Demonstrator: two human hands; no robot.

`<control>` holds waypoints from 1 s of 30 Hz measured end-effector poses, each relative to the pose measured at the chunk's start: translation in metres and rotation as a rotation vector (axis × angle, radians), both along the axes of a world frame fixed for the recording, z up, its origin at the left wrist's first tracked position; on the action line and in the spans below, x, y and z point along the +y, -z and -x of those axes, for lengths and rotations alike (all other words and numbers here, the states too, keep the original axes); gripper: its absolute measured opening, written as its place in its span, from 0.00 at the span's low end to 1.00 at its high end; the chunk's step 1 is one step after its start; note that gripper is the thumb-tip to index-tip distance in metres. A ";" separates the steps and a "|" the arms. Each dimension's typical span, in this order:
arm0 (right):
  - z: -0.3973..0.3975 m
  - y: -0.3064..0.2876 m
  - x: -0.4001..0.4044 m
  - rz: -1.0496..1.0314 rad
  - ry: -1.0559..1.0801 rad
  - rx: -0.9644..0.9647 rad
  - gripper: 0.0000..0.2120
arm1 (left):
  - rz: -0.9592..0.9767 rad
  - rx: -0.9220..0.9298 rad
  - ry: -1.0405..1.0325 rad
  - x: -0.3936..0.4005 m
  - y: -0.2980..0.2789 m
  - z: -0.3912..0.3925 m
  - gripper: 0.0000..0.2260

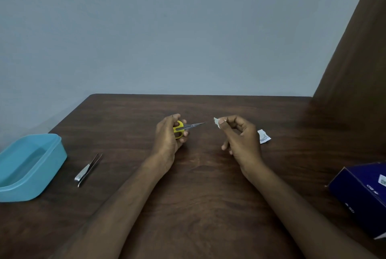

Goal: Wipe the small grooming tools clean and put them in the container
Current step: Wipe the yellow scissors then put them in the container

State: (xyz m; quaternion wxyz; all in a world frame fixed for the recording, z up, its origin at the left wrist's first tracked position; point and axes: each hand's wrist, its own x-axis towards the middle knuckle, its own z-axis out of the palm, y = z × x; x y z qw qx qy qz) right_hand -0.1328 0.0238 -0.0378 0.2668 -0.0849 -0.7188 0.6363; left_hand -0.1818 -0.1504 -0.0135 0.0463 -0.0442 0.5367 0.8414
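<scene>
My left hand [167, 133] grips small scissors [188, 127] by their yellow handles, the closed metal blades pointing right. A short gap to the right, my right hand [240, 135] pinches a small white wipe [217, 122] between thumb and forefinger, level with the blade tips and apart from them. A silver nail clipper [83, 172] and dark tweezers [92, 166] lie side by side on the table at the left. The blue plastic container [52, 154] stands open at the far left edge, nothing visible inside.
A torn white sachet [264, 136] lies on the dark wooden table [198, 185] just right of my right hand. A dark blue box [361, 191] sits at the right edge. A grey wall runs behind the table and a brown curtain [355, 60] hangs at right.
</scene>
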 end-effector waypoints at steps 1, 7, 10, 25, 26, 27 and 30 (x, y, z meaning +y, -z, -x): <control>-0.001 -0.001 -0.001 -0.008 0.006 0.015 0.06 | -0.009 0.003 0.006 0.000 0.000 -0.001 0.09; -0.010 -0.007 -0.001 -0.252 0.247 0.135 0.03 | -0.091 0.025 0.148 0.009 0.003 -0.012 0.12; -0.013 -0.006 -0.001 -0.534 0.351 0.209 0.01 | -0.048 0.056 0.190 0.018 0.007 -0.016 0.09; -0.012 -0.006 0.012 -1.069 0.312 0.181 0.10 | 0.024 0.146 0.192 0.020 0.013 -0.020 0.07; -0.013 -0.008 0.013 -1.035 0.336 0.176 0.11 | 0.026 0.144 0.170 0.020 0.014 -0.019 0.07; -0.015 -0.010 0.013 -0.991 0.366 0.172 0.10 | 0.033 0.146 0.150 0.019 0.015 -0.018 0.07; -0.019 -0.014 0.012 -0.912 0.425 0.209 0.09 | 0.091 0.178 0.133 0.020 0.019 -0.017 0.09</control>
